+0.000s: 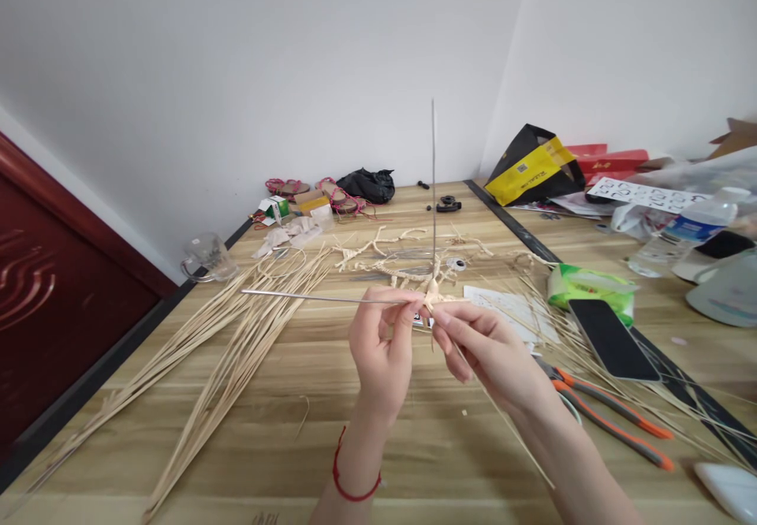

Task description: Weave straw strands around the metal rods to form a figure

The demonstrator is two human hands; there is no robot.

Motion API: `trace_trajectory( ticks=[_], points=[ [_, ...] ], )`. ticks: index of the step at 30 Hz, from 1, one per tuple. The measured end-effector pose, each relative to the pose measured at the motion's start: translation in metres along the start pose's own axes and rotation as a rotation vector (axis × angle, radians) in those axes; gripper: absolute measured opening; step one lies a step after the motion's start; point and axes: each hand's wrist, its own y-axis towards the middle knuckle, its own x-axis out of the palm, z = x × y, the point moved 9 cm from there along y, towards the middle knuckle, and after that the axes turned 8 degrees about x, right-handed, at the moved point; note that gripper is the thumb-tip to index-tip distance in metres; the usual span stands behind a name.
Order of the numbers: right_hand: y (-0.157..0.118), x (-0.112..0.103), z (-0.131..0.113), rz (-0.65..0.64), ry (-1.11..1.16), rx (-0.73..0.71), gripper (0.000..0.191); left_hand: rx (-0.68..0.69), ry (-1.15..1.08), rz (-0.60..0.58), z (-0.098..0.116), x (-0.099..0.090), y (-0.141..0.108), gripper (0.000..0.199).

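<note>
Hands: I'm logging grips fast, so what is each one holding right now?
Left hand: fingers pinched shut on the wire.
Right hand: fingers pinched shut on the straw knot, a straw strand trailing below.

The worktop (414,446) is pale wood-grain laminate, smooth and matt. At left lie dry, matt straw strips (236,344). 2 thin metal rods (331,298) gleam dully at centre. At right, pliers (609,411) have orange plastic handles, the phone (612,340) a glossy black face, and the bottle (680,237) is clear plastic.
</note>
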Motion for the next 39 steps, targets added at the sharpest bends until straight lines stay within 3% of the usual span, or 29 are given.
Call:
trace_trajectory(
  ticks=[5, 18, 29, 39],
  points=[
    [-0.004, -0.001, -0.007, 0.015, -0.117, -0.052, 0.025, -0.077, 0.011, 0.004, -0.008, -0.001, 0.001, 0.002],
    [0.002, -0.008, -0.003, 0.018, -0.104, -0.040, 0.026, -0.110, -0.026, -0.009, -0.008, 0.001, 0.000, 0.003],
    [0.006, -0.019, -0.002, 0.156, -0.051, -0.066, 0.033, -0.137, -0.055, 0.011, -0.011, 0.004, -0.006, 0.003],
    [0.004, -0.025, -0.001, 0.217, -0.112, -0.074, 0.030, -0.152, -0.081, 0.122, -0.014, 0.002, -0.012, 0.007]
  ],
)
